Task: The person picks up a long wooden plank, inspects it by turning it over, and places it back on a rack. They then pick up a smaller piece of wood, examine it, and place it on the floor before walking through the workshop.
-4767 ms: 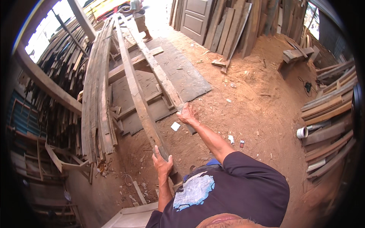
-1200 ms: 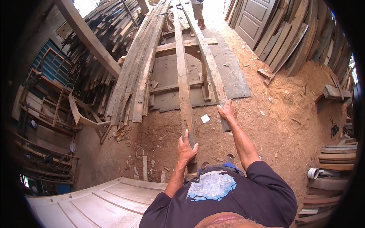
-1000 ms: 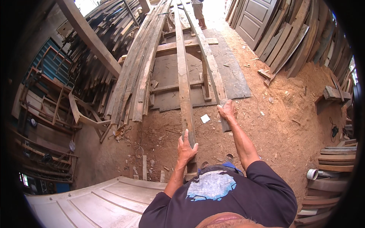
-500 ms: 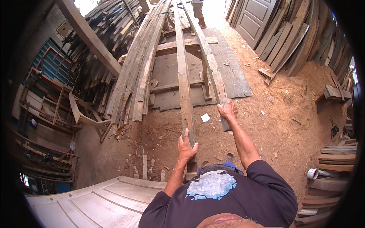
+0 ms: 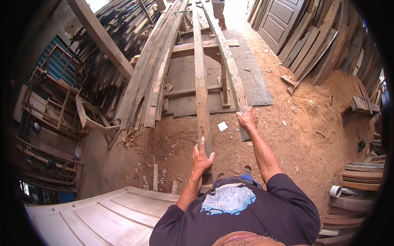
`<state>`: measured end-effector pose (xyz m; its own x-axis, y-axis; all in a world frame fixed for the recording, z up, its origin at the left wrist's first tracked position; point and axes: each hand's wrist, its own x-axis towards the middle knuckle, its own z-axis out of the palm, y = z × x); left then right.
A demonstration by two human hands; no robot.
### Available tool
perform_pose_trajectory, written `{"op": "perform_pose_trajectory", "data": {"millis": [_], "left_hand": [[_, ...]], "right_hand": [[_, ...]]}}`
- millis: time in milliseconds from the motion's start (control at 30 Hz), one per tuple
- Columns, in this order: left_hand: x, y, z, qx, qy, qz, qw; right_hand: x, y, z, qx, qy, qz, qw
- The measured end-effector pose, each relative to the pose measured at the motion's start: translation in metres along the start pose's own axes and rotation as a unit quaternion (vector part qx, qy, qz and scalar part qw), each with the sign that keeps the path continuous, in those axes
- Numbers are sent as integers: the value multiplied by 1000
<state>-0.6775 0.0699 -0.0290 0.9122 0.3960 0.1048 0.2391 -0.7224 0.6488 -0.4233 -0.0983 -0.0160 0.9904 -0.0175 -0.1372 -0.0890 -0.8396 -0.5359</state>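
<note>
Closest to the person, a pale panelled door (image 5: 102,213) lies flat at the lower left. Just beyond their chest, the left hand (image 5: 202,156) wraps around the near end of a long plank (image 5: 201,90), fingers curled over its edge, probably to steady it. The right hand (image 5: 246,119) reaches further out and closes on the end of a second plank (image 5: 227,65), which runs beside the first. Both planks rest farther along on a crosspiece (image 5: 193,46), so the near ends stay raised off the sawdust floor (image 5: 312,139). To the left a stack of bowed boards (image 5: 152,69) leans the same way. At the far end another person (image 5: 218,8) stands by the planks.
</note>
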Motion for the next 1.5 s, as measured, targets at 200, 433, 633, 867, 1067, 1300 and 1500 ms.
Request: {"op": "perform_pose_trajectory", "data": {"millis": [200,433,633,867,1067,1300,1500], "left_hand": [[-1,-1,1,5,-9,-8,1000],[-1,0,0,2,-10,-12,1000],[-1,0,-1,-1,-13,-14,1000],[-1,0,-1,5,-11,-14,1000],[-1,-2,1,2,-4,-4,1000],[0,-2,1,3,-11,-12,1000],[-1,0,0,7,-13,-18,1000]], "right_hand": [[-3,-3,-6,4,-11,10,1000],[-4,-4,-7,8,-10,2,1000],[-3,-4,-8,8,-15,7,1000],[-4,-3,-5,4,-3,-3,1000],[-6,-5,-8,1,1,-3,1000],[-3,-1,-6,8,-2,-1,1000],[-6,-5,-9,6,-5,7,1000]]}}
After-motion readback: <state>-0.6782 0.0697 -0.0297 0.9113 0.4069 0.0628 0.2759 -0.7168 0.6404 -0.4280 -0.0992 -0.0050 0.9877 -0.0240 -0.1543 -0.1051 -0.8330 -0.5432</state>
